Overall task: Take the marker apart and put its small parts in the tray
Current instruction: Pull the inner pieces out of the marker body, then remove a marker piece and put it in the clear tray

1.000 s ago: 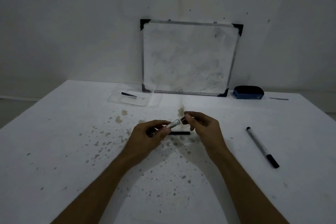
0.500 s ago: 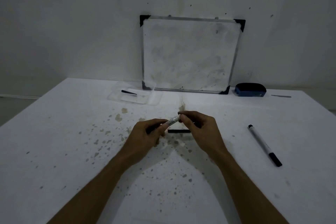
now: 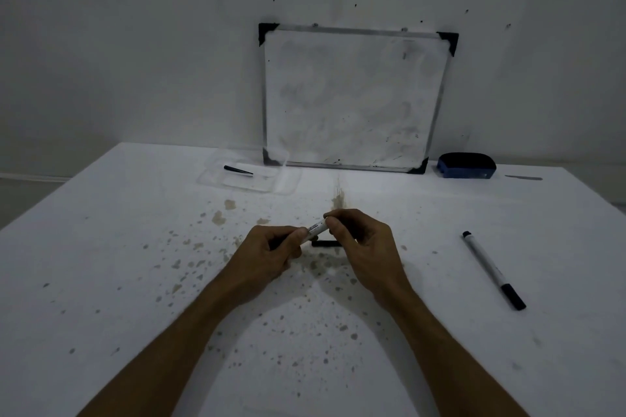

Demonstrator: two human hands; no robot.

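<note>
At the far left of the bench (image 3: pixel 101 281), near its back edge, sits the clear tray (image 3: pixel 291 181), and a slim black tapered part (image 3: pixel 238 170) already lies in it, so one piece looks delivered. Nearer the middle, the left hand (image 3: pixel 271 250) is curled closed around the lower end of the marker barrel (image 3: pixel 316 228), which is held above the bench and tilts up toward the right. The right hand (image 3: pixel 364 240) pinches the barrel's upper end between thumb and fingertips. Just behind and below the hands, a short black piece (image 3: pixel 325 243) lies flat on the bench, likely the cap. The step in hand seems to be working an end piece loose from the barrel. The next move probably calls for a firm twist or pull with the right hand while the left holds steady, then a reach to the tray.

What the right fingertips actually hold is hidden, and the left palm covers the barrel's lower end. The print on the barrel is too small to read. Far to the right, a second, whole marker (image 3: pixel 493 269) lies well apart.
</note>
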